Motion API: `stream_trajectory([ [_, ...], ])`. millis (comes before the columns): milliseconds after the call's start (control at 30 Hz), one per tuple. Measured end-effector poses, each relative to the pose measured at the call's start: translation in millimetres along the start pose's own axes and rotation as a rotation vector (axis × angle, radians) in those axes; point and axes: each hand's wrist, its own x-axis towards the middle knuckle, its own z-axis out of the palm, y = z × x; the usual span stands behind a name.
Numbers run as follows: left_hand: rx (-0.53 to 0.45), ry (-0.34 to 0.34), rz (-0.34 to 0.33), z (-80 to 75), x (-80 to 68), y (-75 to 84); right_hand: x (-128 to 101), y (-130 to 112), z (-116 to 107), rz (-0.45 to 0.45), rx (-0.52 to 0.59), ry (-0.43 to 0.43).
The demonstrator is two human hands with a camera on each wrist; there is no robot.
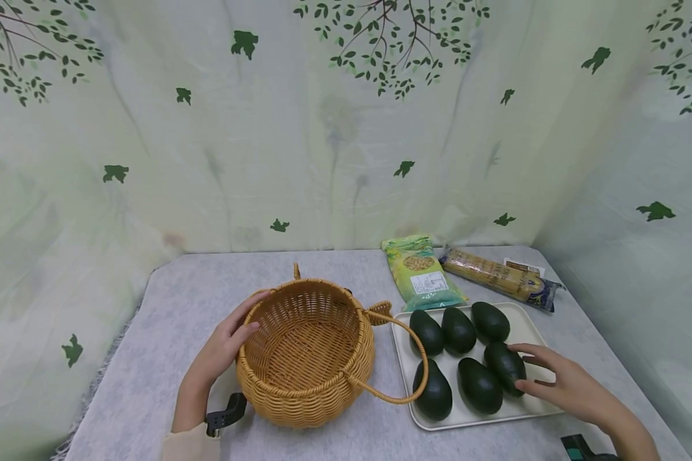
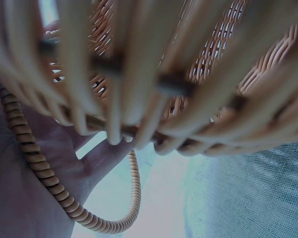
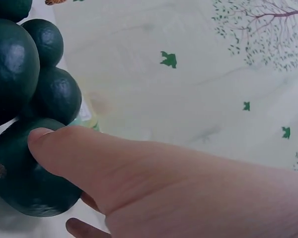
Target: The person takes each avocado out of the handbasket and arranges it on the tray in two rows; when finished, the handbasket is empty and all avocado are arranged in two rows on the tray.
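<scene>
A woven wicker basket (image 1: 305,349) stands empty at the middle of the grey table. My left hand (image 1: 230,339) holds its left rim, thumb at the inner edge and fingers along the outside. The left wrist view shows the basket wall (image 2: 164,59) up close, with one folded-down handle (image 2: 44,173) across my palm (image 2: 35,203). To the right, a cream tray (image 1: 533,326) carries several dark green avocados. My right hand (image 1: 520,368) grips the avocado (image 1: 504,366) at the tray's right, which still lies on the tray; the thumb (image 3: 54,146) presses on that avocado (image 3: 25,173).
The basket's other handle (image 1: 406,358) droops over the tray's left edge. Behind the tray lie a green snack packet (image 1: 421,278) and a long noodle packet (image 1: 498,275). A leaf-printed cloth (image 1: 334,128) walls in the table at the back and both sides.
</scene>
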Motion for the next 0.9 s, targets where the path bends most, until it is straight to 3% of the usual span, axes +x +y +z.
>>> stream_trajectory([
  [367, 0.04, 0.003, 0.005, -1.7, -1.4, -0.4, -5.0, -2.9, -5.2, -0.021, 0.008, 0.075],
  [633, 0.117, 0.003, 0.0, -5.8, -6.4, 6.7, -6.9, -15.6, -11.5, -0.091, -0.069, 0.182],
  [733, 0.198, 0.018, 0.003, -10.8, -8.9, 15.5, -5.3, -22.2, -15.3, -0.114, -0.101, 0.203],
  [900, 0.435, 0.116, -0.012, -23.5, -10.7, 37.8, 3.2, -32.7, -30.2, -0.16, -0.165, 0.251],
])
